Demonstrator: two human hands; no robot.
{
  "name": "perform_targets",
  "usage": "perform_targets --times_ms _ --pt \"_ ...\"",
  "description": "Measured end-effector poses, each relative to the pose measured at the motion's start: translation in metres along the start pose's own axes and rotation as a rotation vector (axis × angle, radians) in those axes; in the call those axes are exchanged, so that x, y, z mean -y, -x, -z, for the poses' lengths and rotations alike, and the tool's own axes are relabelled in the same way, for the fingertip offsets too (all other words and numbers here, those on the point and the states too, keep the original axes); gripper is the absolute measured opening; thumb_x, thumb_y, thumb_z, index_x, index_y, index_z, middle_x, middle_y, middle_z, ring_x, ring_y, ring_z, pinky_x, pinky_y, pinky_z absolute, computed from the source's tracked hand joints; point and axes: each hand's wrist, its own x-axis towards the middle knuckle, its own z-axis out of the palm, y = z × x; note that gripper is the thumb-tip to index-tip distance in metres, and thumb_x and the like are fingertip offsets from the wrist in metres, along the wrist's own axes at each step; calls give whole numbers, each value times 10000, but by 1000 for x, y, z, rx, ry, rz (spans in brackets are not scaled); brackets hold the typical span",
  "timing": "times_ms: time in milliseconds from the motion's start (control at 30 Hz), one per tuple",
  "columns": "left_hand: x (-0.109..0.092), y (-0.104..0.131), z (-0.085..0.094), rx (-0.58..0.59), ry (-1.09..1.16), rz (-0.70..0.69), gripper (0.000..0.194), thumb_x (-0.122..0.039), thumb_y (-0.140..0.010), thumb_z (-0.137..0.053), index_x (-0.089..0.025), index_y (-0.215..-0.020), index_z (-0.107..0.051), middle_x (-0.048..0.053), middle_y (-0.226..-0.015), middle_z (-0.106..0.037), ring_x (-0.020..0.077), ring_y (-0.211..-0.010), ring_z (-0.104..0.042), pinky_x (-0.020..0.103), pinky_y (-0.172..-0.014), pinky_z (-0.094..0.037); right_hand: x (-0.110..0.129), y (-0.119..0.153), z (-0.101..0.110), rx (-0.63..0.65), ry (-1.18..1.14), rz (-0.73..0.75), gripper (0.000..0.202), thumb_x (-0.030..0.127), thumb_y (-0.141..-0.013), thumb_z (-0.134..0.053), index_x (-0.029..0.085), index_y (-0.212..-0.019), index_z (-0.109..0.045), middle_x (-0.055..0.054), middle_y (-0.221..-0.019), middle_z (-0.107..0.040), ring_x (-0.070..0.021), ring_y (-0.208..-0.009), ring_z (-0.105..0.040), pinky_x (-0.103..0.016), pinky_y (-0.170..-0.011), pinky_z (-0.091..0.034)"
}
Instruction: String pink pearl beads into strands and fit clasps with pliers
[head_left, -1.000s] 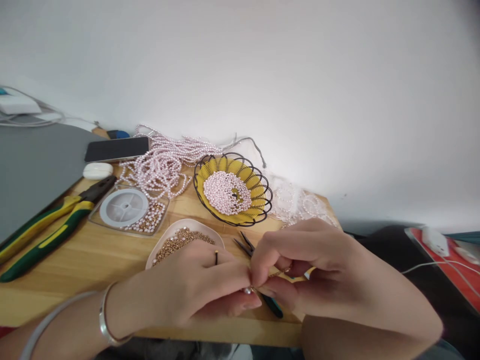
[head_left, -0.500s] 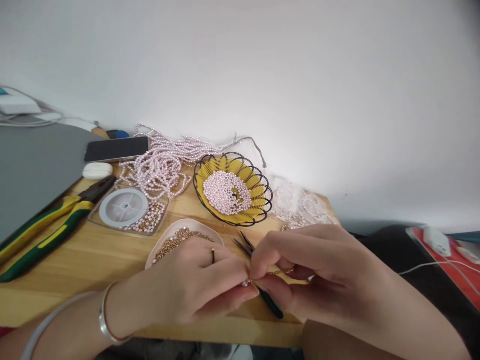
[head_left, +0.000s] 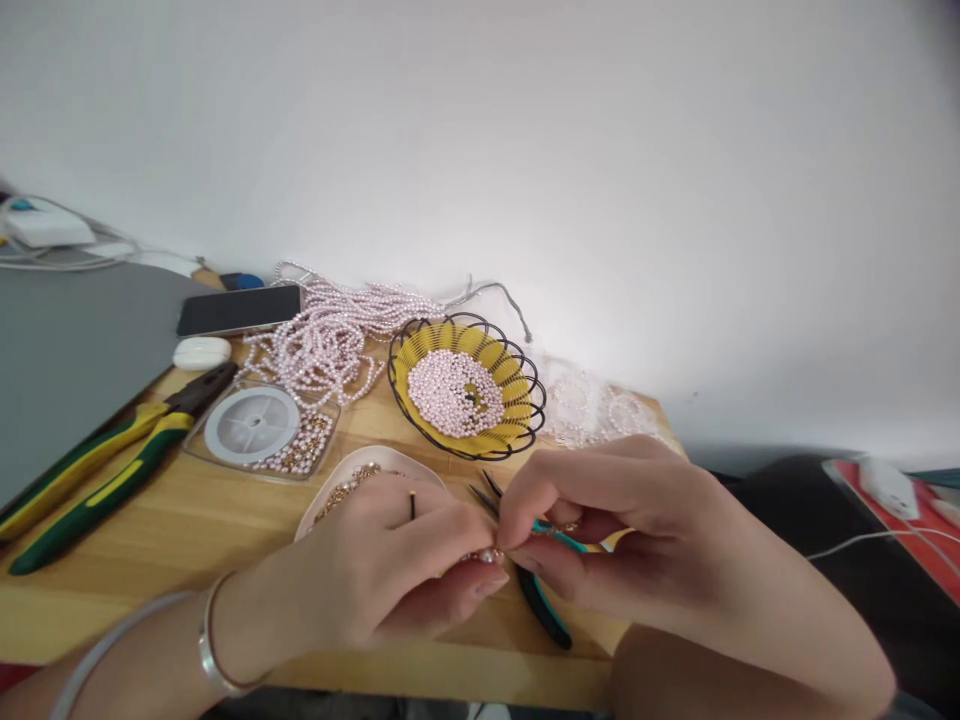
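I log beaded strand [head_left: 487, 556] lying left to right, left hand [head_left: 397, 560] and right hand [head_left: 637, 520] pinching it, grips narrow.

Pearly beaded strand [head_left: 488, 556], partly hidden

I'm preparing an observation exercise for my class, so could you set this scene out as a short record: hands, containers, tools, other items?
Left hand: thumb and forefinger closed around a pearly bead
Right hand: pinching beside that bead, a gold strand among its fingers
Yellow basket: holds loose pink beads
Pale dish: holds gold beads, partly behind the left hand
Clear box: white spool, mixed beads
Tools: large green-and-yellow pliers; smaller teal-handled pliers
Other: phone, pink bead strings
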Motion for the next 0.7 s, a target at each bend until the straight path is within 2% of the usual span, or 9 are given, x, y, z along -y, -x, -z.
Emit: perform_targets --times_ms 167,300,467,700 --pt "5 -2 -2 0 70 -50 234 -204 -1049 -389 -167 -859 -521 -1 -659 -589 118 -585 -535 233 -553 -448 1 0 1 1 3 -3 120 91 -898 -645 177 -815 -654 61 -654 -600 -25 -553 -459 -112 -490 -336" --pt "5 -3 -2 -6 34 -64 241 -216 -1062 -369 -167 -882 -523 3 -665 -603 120 -589 -553 237 -556 -455 1 2 0 5 17 9 115 107 -912 -634 188 -834 -655 55 -661 -614 -34 -531 -435 -129 -487 -341" --pt "4 -3 -3 0 -2 -69 277 -228 -1071 -338 -173 -863 -514 -24 -623 -555 112 -554 -503 240 -545 -439 2 1 0 15 41 18 128 124 -930 -616 195 -828 -645 51 -653 -629 -43 -512 -439 -154 -467 -335" --pt "6 -3 -5 6 33 -94 268 -227 -1075 -343 -174 -866 -502 -25 -643 -558 107 -552 -482 248 -545 -425 2 1 2 55 -12 34 130 106 -934 -582 191 -850 -633 80 -565 -535 -40 -467 -433 -155 -452 -340"
